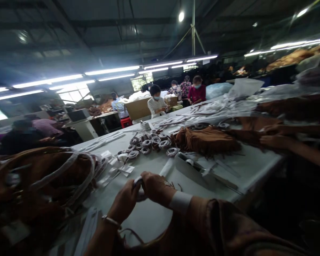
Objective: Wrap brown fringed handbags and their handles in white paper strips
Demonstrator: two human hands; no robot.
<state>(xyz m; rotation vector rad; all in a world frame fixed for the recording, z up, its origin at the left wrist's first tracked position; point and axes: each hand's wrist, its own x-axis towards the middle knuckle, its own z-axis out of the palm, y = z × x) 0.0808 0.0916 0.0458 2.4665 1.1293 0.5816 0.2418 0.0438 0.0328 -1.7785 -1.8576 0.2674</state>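
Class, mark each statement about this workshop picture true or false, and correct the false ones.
1. The left hand and right hand hold the same pale coil. True.
2. The other coils lie scattered on the floor. False: they are heaped on the table, beyond the hands.
3. The bangle is on the right wrist. False: it is on the left.
4. The brown fringe lies to the right of the heaped coils. True.
5. A co-worker's hand shows at the picture's right. True.
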